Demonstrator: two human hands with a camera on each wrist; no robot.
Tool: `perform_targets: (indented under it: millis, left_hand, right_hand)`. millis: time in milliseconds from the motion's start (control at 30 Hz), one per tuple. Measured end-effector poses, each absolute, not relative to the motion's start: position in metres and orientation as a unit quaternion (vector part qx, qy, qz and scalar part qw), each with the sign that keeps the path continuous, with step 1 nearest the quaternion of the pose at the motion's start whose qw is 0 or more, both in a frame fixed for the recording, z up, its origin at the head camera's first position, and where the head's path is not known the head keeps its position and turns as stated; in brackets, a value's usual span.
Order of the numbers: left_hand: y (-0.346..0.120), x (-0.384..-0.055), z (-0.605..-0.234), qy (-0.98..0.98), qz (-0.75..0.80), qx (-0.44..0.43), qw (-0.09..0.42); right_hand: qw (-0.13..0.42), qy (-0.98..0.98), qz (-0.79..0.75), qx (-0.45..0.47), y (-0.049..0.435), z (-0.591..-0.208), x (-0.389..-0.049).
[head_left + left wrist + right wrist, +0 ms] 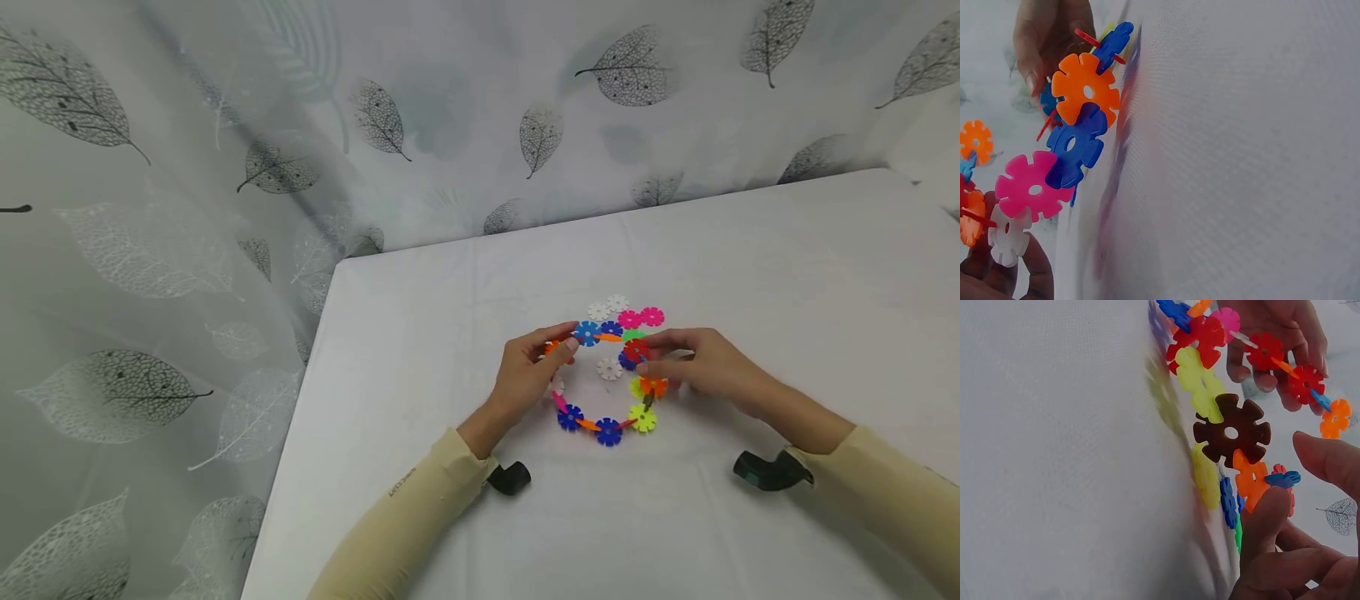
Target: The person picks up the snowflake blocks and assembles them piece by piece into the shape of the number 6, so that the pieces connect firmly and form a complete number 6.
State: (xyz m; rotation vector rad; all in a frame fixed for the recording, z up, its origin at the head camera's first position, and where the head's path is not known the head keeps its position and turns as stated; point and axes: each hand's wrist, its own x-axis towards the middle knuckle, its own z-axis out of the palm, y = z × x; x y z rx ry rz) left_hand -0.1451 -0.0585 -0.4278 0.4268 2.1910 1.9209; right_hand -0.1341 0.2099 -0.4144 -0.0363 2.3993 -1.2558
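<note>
A chain of interlocked, notched plastic flower discs (608, 432) loops between both hands, with blue, orange, yellow and other discs, held over the white table. My left hand (521, 371) grips its left side, thumb and forefinger at a light blue disc (587, 333). Beside those fingers, a white disc (1009, 236) and a pink disc (1034, 187) show in the left wrist view. On the other side my right hand (705, 364) has its thumb and forefinger curled round the chain's end at a red disc (637, 351). A brown disc (1231, 432) links into an orange disc (1250, 478) there.
Loose discs lie on the table beyond and inside the loop: a white disc (617, 303), a pink disc (652, 317) and another white disc (609, 369) among them. Black wrist devices (772, 471) stick out beneath both sleeves. A leaf-patterned curtain (450, 117) hangs behind the white table (397, 333).
</note>
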Motion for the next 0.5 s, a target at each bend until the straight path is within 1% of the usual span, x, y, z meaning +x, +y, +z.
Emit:
perform_targets:
  millis: [167,333,500]
  left_hand:
    - [-0.0576,-0.1451,-0.4268,0.735,0.656,0.139,0.098]
    - [-0.0568,-0.1431,-0.4257,0.736,0.656,0.143,0.088]
    - [-0.0557,-0.1427,-0.4261,0.738,0.656,0.128,0.09]
  right_hand:
    - [0.225,0.859,-0.46,-0.023,0.2092,-0.4148,-0.1332]
    - [0.229,0.848,-0.477,-0.03,0.2101,-0.4173,-0.131]
    - [0.217,0.845,-0.487,-0.047,0.2072,-0.4181,-0.1264]
